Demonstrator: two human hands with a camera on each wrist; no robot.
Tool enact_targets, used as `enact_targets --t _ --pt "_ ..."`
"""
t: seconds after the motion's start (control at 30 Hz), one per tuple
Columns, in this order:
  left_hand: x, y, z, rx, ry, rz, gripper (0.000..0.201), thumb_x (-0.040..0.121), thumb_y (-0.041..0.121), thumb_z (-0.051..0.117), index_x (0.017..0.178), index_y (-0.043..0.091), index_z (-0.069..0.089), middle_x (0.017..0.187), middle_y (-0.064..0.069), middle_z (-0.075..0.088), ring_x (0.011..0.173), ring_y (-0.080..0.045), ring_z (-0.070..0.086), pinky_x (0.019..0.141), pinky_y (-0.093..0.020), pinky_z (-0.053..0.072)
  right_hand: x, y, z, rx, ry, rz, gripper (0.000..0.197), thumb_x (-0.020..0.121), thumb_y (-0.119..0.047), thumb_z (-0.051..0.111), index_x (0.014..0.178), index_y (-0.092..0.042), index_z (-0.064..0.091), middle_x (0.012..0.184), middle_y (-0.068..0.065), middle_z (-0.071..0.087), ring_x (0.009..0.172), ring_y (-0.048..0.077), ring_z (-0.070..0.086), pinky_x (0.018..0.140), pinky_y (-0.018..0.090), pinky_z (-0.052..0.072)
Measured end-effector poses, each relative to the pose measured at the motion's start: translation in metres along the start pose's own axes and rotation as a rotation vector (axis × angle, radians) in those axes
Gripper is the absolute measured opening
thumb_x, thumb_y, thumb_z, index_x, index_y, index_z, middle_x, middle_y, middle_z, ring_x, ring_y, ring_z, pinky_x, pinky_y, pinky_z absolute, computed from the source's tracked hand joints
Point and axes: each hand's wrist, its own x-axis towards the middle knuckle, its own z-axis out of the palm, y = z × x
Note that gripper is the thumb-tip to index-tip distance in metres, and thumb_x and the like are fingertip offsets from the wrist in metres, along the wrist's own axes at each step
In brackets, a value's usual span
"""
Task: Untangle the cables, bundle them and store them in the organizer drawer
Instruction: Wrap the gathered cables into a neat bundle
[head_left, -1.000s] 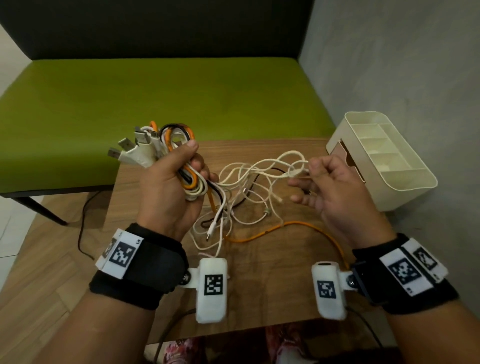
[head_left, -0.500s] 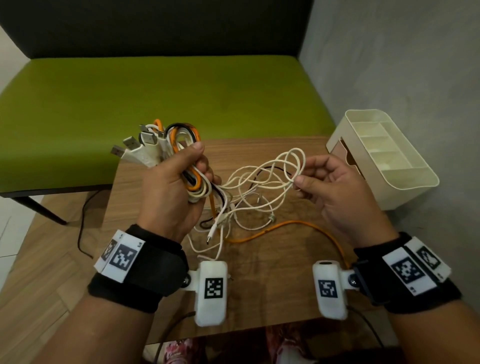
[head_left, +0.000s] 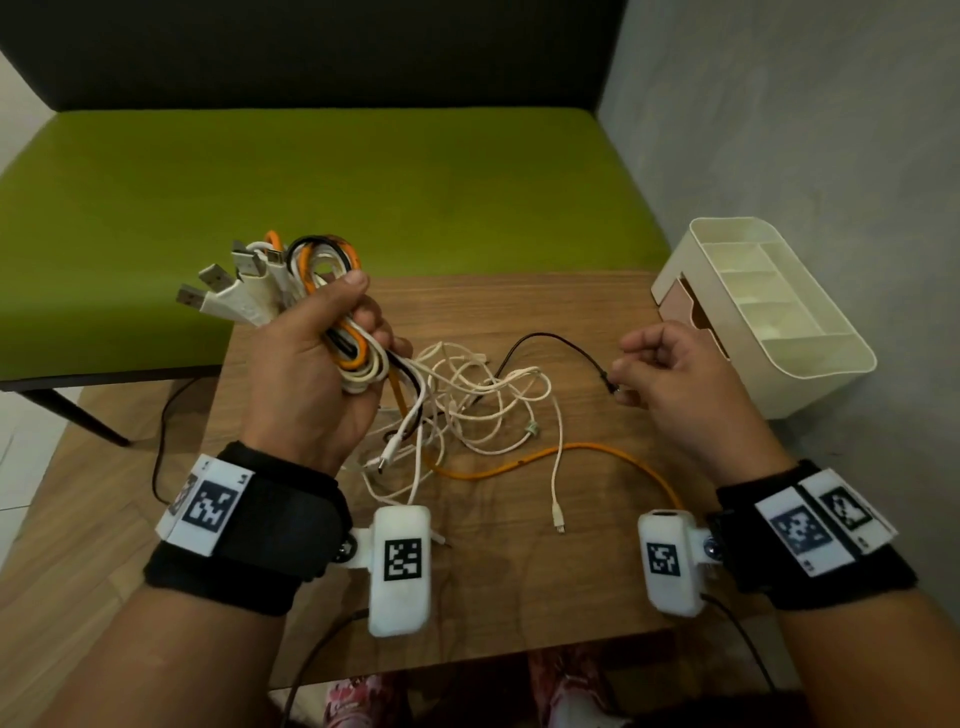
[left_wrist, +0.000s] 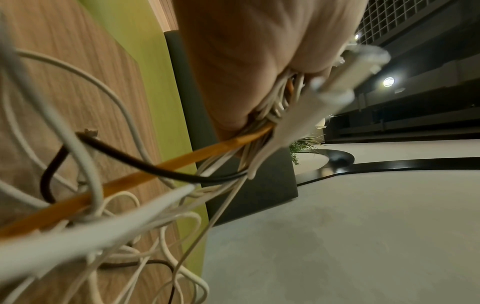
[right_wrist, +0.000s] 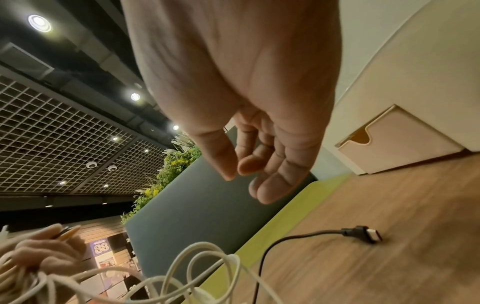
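Our left hand (head_left: 306, 374) grips the gathered cables (head_left: 332, 312); our right hand (head_left: 670, 379), loosely curled and empty, should draw the black cable (right_wrist: 361, 235) rightward gently.

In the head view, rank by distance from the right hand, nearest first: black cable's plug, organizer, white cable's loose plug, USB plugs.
1. black cable's plug, at the right hand fingertips
2. organizer, just right
3. white cable's loose plug, nearer the table edge
4. USB plugs, far left

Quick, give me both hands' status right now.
Left hand: grips the cable bundle, fingers curled round it.
Right hand: holds nothing; fingers loosely curled above the black cable's plug, which lies on the table.
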Motion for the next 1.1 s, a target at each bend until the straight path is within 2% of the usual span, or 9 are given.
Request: enact_targets --t 0.2,0.33,0.43,0.6,0.7,0.8,0.87,1.0,1.1 --pt "-0.001 -0.003 0.001 -0.004 -0.033 -0.016 0.018 0.094 0.015 0.049 0.076 0.016 0.049 0.054 0.005 0.044 0.049 -0.009 0.042 0.057 -0.025 0.042 -0.009 0.0 0.011 -0.148 -0.124 0.003 0.019 0.089 -0.02 0.071 0.106 -0.028 0.066 0.095 -0.013 0.066 0.074 -0.004 0.061 0.079 0.027 0.055" --pt "-0.001 -0.003 0.001 -0.012 -0.048 -0.021 0.018 0.094 0.015 0.049 0.076 0.016 0.048 0.054 0.006 0.044 0.048 -0.009 0.042 0.056 -0.025 0.043 -0.01 -0.002 0.023 -0.256 -0.251 0.09 0.026 0.092 -0.029 0.068 0.118 -0.029 0.064 0.108 -0.013 0.064 0.094 0.002 0.06 0.084 0.024 0.051" --pt "-0.001 -0.004 0.001 -0.009 -0.054 -0.02 0.018 0.094 0.015 0.049 0.076 0.016 0.049 0.054 0.006 0.044 0.048 -0.009 0.043 0.056 -0.025 0.044 -0.012 -0.003 0.034 -0.345 -0.304 0.071 0.014 0.089 -0.033 0.07 0.094 -0.02 0.069 0.089 -0.007 0.066 0.081 0.007 0.06 0.074 0.027 0.048" --pt "0.001 0.003 -0.004 -0.006 -0.024 0.004 0.018 0.095 0.015 0.048 0.077 0.016 0.049 0.055 0.005 0.044 0.049 -0.009 0.042 0.056 -0.026 0.044 -0.011 -0.014 0.025 -0.282 -0.211 0.048 0.008 0.093 -0.024 0.066 0.086 -0.021 0.069 0.08 0.003 0.071 0.072 0.016 0.068 0.068 0.038 0.057" --pt "0.003 0.005 -0.008 -0.01 -0.008 0.012 0.018 0.095 0.015 0.048 0.078 0.016 0.049 0.055 0.005 0.044 0.049 -0.01 0.042 0.056 -0.026 0.044 -0.01 -0.016 0.012 -0.448 -0.009 -0.138 0.008 0.087 -0.024 0.066 0.081 -0.024 0.069 0.073 -0.003 0.068 0.068 0.015 0.063 0.063 0.031 0.051" --pt "0.001 0.001 -0.005 0.019 -0.02 0.009 0.016 0.095 0.015 0.049 0.079 0.015 0.049 0.055 0.005 0.044 0.049 -0.01 0.043 0.056 -0.026 0.045 -0.008 -0.014 0.008 -0.617 0.163 -0.309 0.009 0.084 -0.02 0.066 0.09 -0.025 0.072 0.096 -0.003 0.054 0.077 0.014 0.053 0.071 0.026 0.04" --pt "0.0 -0.001 -0.003 0.029 -0.017 0.005 0.016 0.095 0.015 0.049 0.079 0.015 0.049 0.055 0.005 0.044 0.049 -0.01 0.043 0.056 -0.026 0.045 -0.008 -0.012 0.006 -0.577 0.159 -0.334 0.013 0.083 -0.017 0.066 0.093 -0.025 0.071 0.1 -0.001 0.052 0.077 0.015 0.056 0.076 0.031 0.048" --pt "0.002 0.002 -0.006 0.019 0.006 0.013 0.017 0.096 0.014 0.048 0.079 0.015 0.049 0.055 0.005 0.044 0.048 -0.01 0.043 0.056 -0.026 0.044 -0.01 -0.013 0.001 -0.408 0.083 -0.343 0.014 0.081 -0.016 0.067 0.086 -0.029 0.07 0.092 -0.004 0.055 0.072 0.019 0.064 0.069 0.045 0.057" --pt "0.003 0.002 -0.006 0.023 0.018 0.013 0.018 0.095 0.014 0.048 0.078 0.015 0.049 0.054 0.005 0.044 0.049 -0.01 0.042 0.056 -0.026 0.043 -0.008 -0.012 -0.001 -0.387 0.026 -0.332 0.018 0.083 -0.014 0.068 0.086 -0.031 0.07 0.09 -0.007 0.053 0.076 0.02 0.063 0.065 0.047 0.059"
